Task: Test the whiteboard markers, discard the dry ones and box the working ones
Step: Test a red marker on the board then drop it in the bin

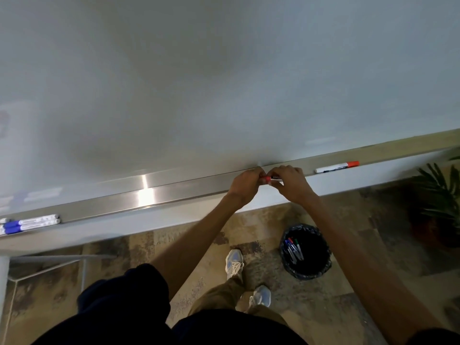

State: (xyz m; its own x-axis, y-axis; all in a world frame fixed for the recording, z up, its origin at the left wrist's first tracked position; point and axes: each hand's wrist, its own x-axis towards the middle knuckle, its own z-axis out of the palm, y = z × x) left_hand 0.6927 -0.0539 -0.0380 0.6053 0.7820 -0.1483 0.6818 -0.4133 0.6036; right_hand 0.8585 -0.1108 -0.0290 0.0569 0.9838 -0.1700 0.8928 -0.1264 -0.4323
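Both my hands hold one red-capped marker (270,178) just over the whiteboard's metal tray (124,200). My left hand (245,186) grips the red cap end, and my right hand (291,181) pinches the white barrel. The marker lies level, mostly hidden by my fingers. A second red-capped marker (337,167) lies on the tray to the right. Two blue-capped markers (31,222) lie on the tray at the far left. The whiteboard (224,83) above is blank.
A black-lined bin (321,260) stands on the floor under the tray, with several markers inside. A potted plant (438,200) is at the right. A metal stand leg (49,262) is at the lower left. My feet are below the tray.
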